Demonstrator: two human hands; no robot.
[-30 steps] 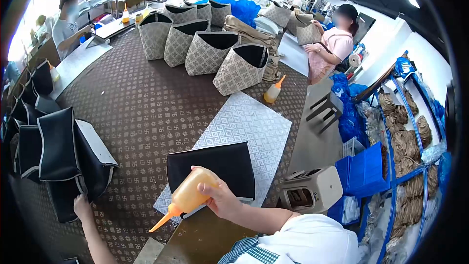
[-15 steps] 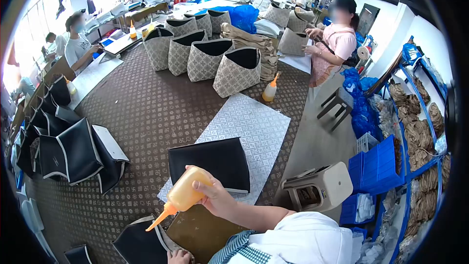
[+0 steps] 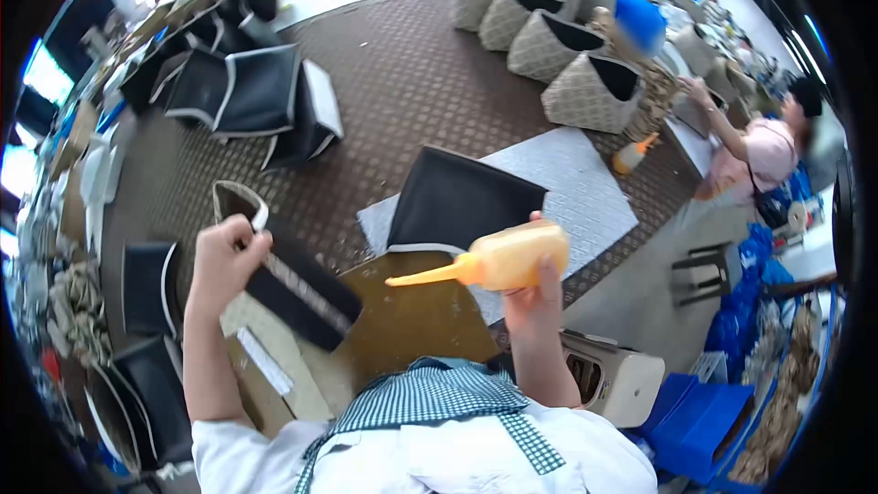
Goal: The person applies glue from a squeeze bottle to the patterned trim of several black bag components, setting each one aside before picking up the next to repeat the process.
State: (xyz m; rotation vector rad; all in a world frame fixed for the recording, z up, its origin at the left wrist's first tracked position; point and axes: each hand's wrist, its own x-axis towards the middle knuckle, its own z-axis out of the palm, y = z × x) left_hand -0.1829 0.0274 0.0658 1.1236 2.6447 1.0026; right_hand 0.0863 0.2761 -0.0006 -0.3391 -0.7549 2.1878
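Right hand [image 3: 533, 304]: we find it wrapped around the broad end of a squeeze bottle [image 3: 523, 258], amber-bodied, orange-nozzled, held nearly level with its tip to the left, above a brown board [image 3: 425, 316] at the near edge.

Left hand [image 3: 224, 261]: we record it clenched on the upper part of a long dark piece [image 3: 297, 291], pale-trimmed at the far end, a light band along its length, slanting toward the near right. Whether its lower end touches anything, we cannot tell.

Counter [image 3: 393, 82], brown, patterned: on it we list a white patterned sheet [image 3: 590, 192], right of the middle, with a black panel [image 3: 466, 197] lying partly over it, light trim along the near edge. Far left, a group of black bags [image 3: 261, 91]; far right, a group of patterned bags [image 3: 594, 96], dark-lined, openings up. Just nearer than these stands a second bottle [image 3: 631, 157].

Beyond the counter's right side we note a person in pink [image 3: 768, 154], a dark stool [image 3: 704, 267], a beige stool [image 3: 631, 386] and a blue crate [image 3: 681, 416].
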